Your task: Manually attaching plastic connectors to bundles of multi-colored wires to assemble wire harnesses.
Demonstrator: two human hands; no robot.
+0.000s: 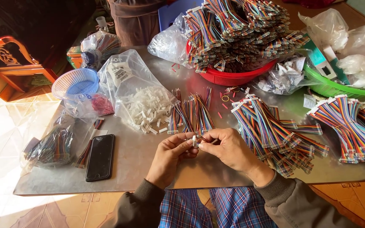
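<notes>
Your left hand (167,156) pinches a small white plug (194,140); your right hand (229,147) grips the wire ends (203,136) against it, above the tabletop (140,164). You seem mid-insertion; seating calls for careful alignment.

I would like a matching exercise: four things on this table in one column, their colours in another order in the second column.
Things:
1. phone
2. small basket
3. big basin under the wire bundles
4. loose connector housings in the clear bag

Colours:
A. white
B. red
C. black
D. pale blue

Pairs: 1-C, 2-D, 3-B, 4-A
</notes>
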